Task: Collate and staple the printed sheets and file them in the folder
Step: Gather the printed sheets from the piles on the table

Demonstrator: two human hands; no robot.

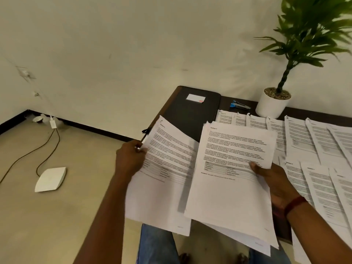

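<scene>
My left hand (130, 159) grips the left edge of a printed sheet (165, 180) held up over the table's left end. My right hand (270, 178) holds a small stack of printed sheets (232, 187) by its right edge, thumb on top; the top page reads "Section 2". Behind both lies a closed black folder (192, 113) with a white label. A blue stapler (240, 105) rests on the table beyond the folder's right side. Several rows of printed sheets (312, 141) are spread over the table to the right.
A potted plant (274, 103) in a white pot stands at the wall behind the sheets. The dark table (234, 101) ends at the left near the folder. On the floor lie a white flat device (51, 179) and cables (47, 145).
</scene>
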